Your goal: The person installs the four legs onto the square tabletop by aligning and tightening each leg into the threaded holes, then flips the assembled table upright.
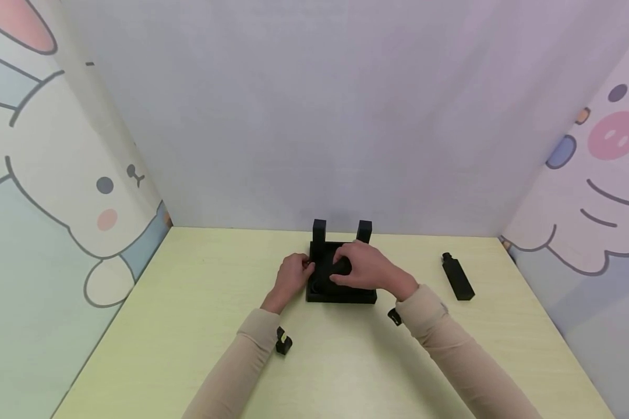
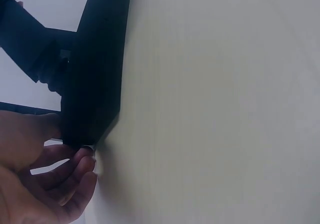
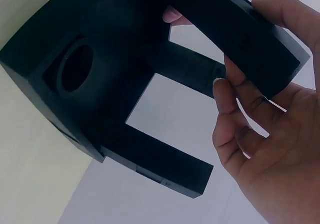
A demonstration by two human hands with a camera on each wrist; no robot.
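Observation:
A black base [image 1: 340, 298] with two upright posts stands on the table. My left hand [image 1: 290, 276] is at its left side; in the left wrist view, thumb and fingers of that hand [image 2: 55, 179] pinch a corner of the base [image 2: 97, 58]. My right hand [image 1: 367, 267] grips a black rectangular block [image 3: 245, 43] between thumb and fingers over the base. The block [image 2: 22, 38] has a stepped, ridged end, which meets the base. A round socket [image 3: 77, 68] shows beside it in the right wrist view, with one post [image 3: 165, 164] nearby.
A similar black block [image 1: 458, 279] with a narrow neck lies to the right. One small black notched piece [image 1: 283, 343] lies by my left forearm, and another small black piece [image 1: 395, 316] by my right cuff. A pale wall [image 1: 314, 116] rises behind the table.

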